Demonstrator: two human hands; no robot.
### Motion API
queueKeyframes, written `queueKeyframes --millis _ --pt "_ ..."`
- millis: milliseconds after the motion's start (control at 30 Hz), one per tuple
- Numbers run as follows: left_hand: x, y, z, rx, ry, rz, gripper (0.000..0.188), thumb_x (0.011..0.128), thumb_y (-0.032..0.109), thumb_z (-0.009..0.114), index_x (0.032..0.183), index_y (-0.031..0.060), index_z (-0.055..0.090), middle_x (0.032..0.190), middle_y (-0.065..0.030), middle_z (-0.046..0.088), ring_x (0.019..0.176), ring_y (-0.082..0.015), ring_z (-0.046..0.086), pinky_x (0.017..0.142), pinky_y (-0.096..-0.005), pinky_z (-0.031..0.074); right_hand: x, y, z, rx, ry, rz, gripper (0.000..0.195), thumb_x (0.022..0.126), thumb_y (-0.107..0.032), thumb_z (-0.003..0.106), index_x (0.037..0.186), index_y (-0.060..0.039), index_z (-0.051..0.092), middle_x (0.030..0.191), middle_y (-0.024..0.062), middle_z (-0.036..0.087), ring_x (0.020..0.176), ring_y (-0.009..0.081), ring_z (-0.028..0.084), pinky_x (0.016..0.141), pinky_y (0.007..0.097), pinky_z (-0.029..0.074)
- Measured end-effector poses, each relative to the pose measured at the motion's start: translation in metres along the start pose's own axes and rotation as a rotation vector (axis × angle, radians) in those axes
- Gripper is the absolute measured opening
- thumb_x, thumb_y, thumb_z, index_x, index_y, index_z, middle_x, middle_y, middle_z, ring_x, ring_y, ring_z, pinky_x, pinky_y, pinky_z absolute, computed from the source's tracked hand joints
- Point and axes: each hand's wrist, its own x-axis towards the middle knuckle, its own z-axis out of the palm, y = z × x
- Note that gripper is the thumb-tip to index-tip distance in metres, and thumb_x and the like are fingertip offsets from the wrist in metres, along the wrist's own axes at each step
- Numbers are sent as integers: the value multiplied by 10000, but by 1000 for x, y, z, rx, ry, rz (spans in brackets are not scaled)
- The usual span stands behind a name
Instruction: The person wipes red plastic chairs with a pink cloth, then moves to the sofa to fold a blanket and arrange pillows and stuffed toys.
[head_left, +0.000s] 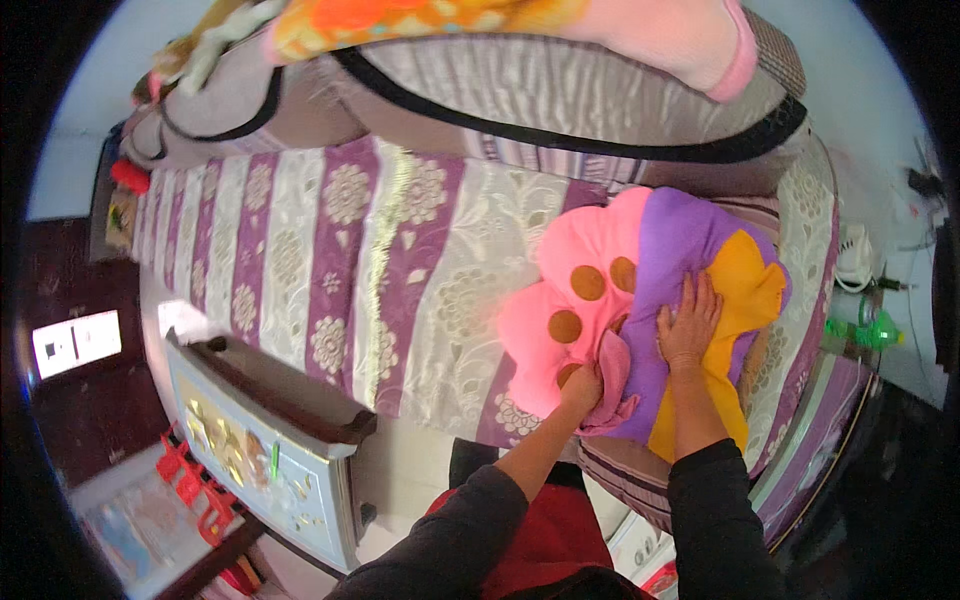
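A pink flower-shaped plush cushion (532, 337) with brown dots lies on the sofa seat at the right. Against its right side is a purple and yellow cloth piece (660, 247), whose full shape is unclear. My left hand (583, 390) grips a pinkish fold of fabric (616, 367) at the cushion's lower edge; its fingertips are partly hidden. My right hand (690, 322) rests flat on the purple cloth beside the yellow part, fingers spread and holding nothing.
A striped, flower-patterned sofa cover (292, 247) spans the seat. Over the backrest hangs a pink and orange blanket (525, 22). A low table (270, 465) with a decorated top stands at lower left. At the right are a green bottle (877, 330) and a white appliance (853, 251).
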Motion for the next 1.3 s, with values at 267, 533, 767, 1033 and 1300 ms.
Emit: queueKeyframes --millis 267,533,767,1033,1300 --pt "-117 -68 -56 -450 245 -106 347 861 350 505 923 37 643 873 -229 639 854 -399 613 754 -458 478 8 -15 -44 -52 -85 -52 584 816 -345 569 1308 -61 435 1376 173 385 1288 311 342 1076 490 228" --pt "-214 -200 -128 -195 326 -599 379 785 428 568 942 98 666 952 -192 649 955 -347 612 815 -439 478 35 -45 -82 -198 -391 5 481 824 -332 568 1208 -46 517 1308 197 453 1205 314 444 977 472 354" --pt "-194 -305 -172 -1 390 -622 328 796 271 588 1045 58 562 1116 -190 579 923 -371 617 783 -451 498 95 -87 -38 -600 -625 -185 199 783 -209 564 881 -86 687 933 138 677 885 308 653 739 414 519" --pt "-151 -315 -251 -14 331 -594 490 805 325 614 1119 28 382 1145 -200 463 858 -359 634 718 -444 517 97 -249 34 -456 -738 -375 193 783 -178 532 852 -54 663 888 156 670 831 313 658 701 420 528" --pt "-120 -367 -237 -8 325 -546 326 844 226 530 1065 34 386 1075 -186 488 781 -357 643 629 -455 517 153 -413 69 -285 -382 -765 145 763 -107 529 849 -33 618 919 131 608 946 287 582 800 402 463"
